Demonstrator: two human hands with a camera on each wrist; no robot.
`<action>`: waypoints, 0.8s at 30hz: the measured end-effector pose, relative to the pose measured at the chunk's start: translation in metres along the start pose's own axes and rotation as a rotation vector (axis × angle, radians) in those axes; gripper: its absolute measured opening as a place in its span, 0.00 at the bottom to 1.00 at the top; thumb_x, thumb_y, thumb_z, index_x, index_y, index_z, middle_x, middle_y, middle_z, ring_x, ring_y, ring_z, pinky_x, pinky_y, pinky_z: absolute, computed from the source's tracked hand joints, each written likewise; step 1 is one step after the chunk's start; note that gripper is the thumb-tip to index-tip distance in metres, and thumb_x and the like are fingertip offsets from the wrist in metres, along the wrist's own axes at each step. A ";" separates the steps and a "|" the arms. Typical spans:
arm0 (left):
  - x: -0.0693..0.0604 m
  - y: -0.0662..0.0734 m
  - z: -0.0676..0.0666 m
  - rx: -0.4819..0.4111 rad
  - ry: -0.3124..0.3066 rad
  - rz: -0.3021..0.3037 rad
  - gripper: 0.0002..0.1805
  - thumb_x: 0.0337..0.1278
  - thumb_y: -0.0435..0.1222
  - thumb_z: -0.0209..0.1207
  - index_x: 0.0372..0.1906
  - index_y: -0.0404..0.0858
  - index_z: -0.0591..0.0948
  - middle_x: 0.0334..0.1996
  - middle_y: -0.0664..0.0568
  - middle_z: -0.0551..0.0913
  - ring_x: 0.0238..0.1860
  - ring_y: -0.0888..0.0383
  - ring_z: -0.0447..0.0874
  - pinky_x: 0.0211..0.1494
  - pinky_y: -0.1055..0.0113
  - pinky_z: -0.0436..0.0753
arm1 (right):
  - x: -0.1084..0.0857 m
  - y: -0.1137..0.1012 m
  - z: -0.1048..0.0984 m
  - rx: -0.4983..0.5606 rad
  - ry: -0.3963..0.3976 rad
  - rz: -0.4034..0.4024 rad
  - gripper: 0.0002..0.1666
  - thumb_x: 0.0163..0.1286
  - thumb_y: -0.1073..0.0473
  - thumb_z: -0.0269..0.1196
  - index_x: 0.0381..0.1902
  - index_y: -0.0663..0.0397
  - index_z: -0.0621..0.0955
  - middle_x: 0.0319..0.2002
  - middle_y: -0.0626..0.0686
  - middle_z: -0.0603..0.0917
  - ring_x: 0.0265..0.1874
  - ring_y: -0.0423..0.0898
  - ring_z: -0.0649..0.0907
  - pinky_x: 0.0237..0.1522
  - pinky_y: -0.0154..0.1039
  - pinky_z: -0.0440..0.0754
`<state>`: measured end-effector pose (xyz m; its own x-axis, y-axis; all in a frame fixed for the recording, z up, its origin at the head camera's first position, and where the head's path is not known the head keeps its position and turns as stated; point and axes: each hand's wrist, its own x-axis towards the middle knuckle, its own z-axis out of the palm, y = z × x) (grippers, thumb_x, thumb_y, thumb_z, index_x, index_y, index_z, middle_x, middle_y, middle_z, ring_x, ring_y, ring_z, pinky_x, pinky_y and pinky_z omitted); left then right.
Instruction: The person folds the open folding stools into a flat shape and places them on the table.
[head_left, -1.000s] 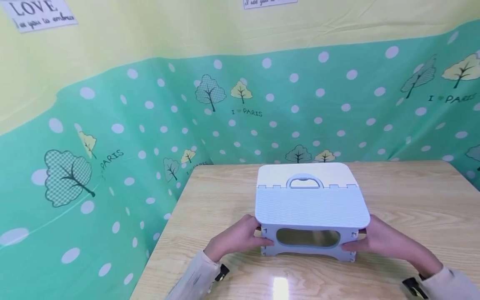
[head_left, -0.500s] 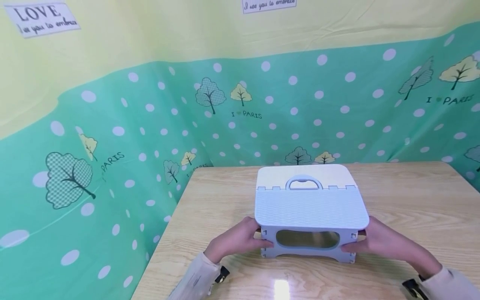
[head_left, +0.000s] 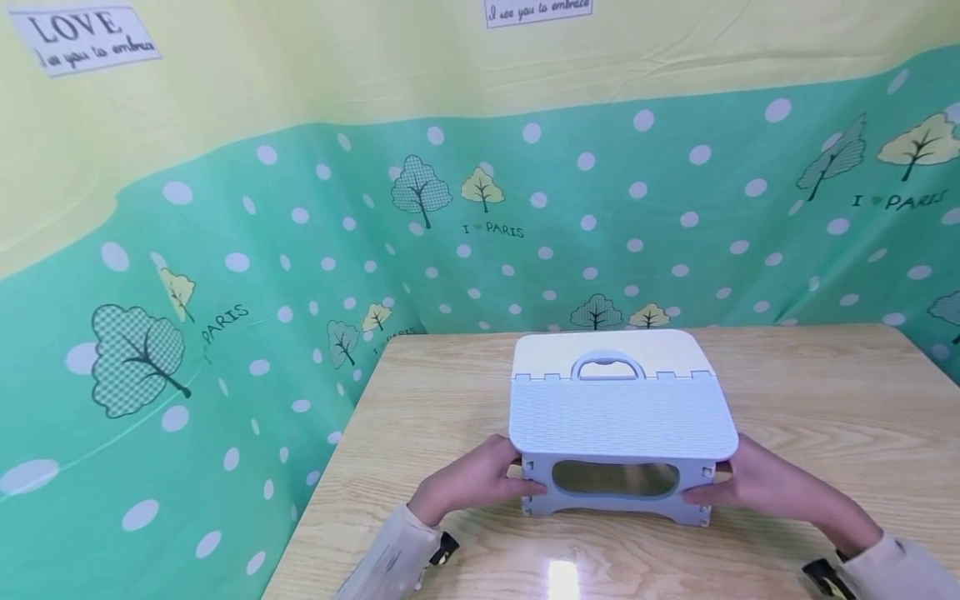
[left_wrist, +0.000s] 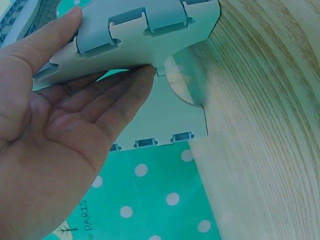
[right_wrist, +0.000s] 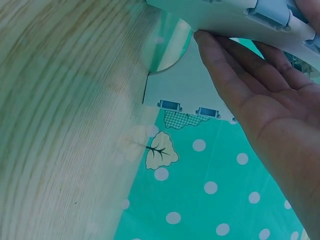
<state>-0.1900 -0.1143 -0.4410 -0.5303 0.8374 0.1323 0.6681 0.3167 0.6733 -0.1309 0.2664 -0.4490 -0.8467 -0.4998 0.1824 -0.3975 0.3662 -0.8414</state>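
A blue and white folding stool (head_left: 622, 412) with a carry handle on its top stands upright on the wooden table (head_left: 442, 367). The left hand (head_left: 480, 475) grips its left side, thumb on the front panel and fingers round the side leg. At the right side, the right hand (head_left: 757, 479) holds the stool the same way. In the left wrist view the left hand (left_wrist: 75, 110) has its thumb on the hinged edge and fingers behind the side panel (left_wrist: 135, 45). The right wrist view shows the right hand's (right_wrist: 265, 90) fingers against the inner side of the opposite panel (right_wrist: 225, 17).
A green and yellow curtain (head_left: 465, 275) with dots and trees hangs behind the table and along its left side. Black clips or straps (head_left: 445, 548) show at both sleeves. A bright reflection lies on the tabletop near the front.
The head view has tilted slightly upward, so the scene sits a little lower in it. Neither hand nor the stool has visibly moved on the table.
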 end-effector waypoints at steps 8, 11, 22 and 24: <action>0.000 -0.001 0.000 -0.015 -0.011 0.001 0.37 0.62 0.37 0.66 0.73 0.51 0.63 0.61 0.54 0.78 0.57 0.65 0.78 0.56 0.74 0.80 | 0.000 0.001 0.000 0.005 -0.005 -0.011 0.67 0.55 0.56 0.77 0.80 0.41 0.46 0.71 0.67 0.57 0.59 0.28 0.67 0.45 0.34 0.81; 0.001 -0.001 0.000 -0.012 -0.014 0.006 0.38 0.62 0.37 0.66 0.73 0.51 0.62 0.62 0.53 0.77 0.57 0.64 0.78 0.56 0.74 0.80 | 0.000 0.002 -0.001 0.004 -0.007 -0.007 0.67 0.55 0.56 0.76 0.80 0.40 0.45 0.71 0.66 0.57 0.58 0.30 0.68 0.45 0.34 0.81; 0.001 -0.002 -0.001 -0.034 -0.032 -0.001 0.39 0.61 0.36 0.66 0.74 0.52 0.62 0.62 0.55 0.77 0.58 0.66 0.77 0.56 0.74 0.79 | -0.001 0.002 -0.001 -0.001 -0.003 0.049 0.67 0.55 0.55 0.77 0.80 0.37 0.45 0.72 0.62 0.57 0.61 0.30 0.66 0.50 0.31 0.76; 0.001 -0.002 -0.001 -0.034 -0.034 0.005 0.39 0.61 0.36 0.66 0.74 0.52 0.61 0.62 0.55 0.76 0.57 0.66 0.77 0.56 0.74 0.80 | -0.001 0.002 -0.001 -0.004 -0.008 0.050 0.67 0.55 0.55 0.76 0.80 0.37 0.45 0.72 0.63 0.57 0.60 0.29 0.66 0.50 0.30 0.76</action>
<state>-0.1923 -0.1146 -0.4412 -0.5087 0.8537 0.1118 0.6527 0.2976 0.6968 -0.1308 0.2684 -0.4503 -0.8630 -0.4867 0.1359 -0.3557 0.3942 -0.8474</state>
